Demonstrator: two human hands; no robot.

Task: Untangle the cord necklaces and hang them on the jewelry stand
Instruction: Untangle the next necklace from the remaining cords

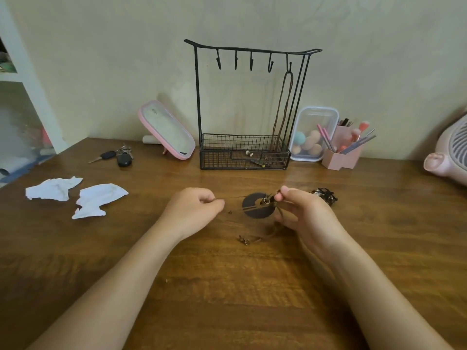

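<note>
Mid-surface, the left hand and right hand each pinch the brown cord necklace, held taut between them. The jewelry stand sits near the far edge.

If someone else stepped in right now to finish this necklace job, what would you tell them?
Left hand pinches the cord; right hand pinches it beside the dark disc pendant.
Done: one brown necklace hangs on the rightmost hook of the jewelry stand.
Left: free and hang this one, then the tangled bundle right of the right hand. Four hooks are free.
</note>
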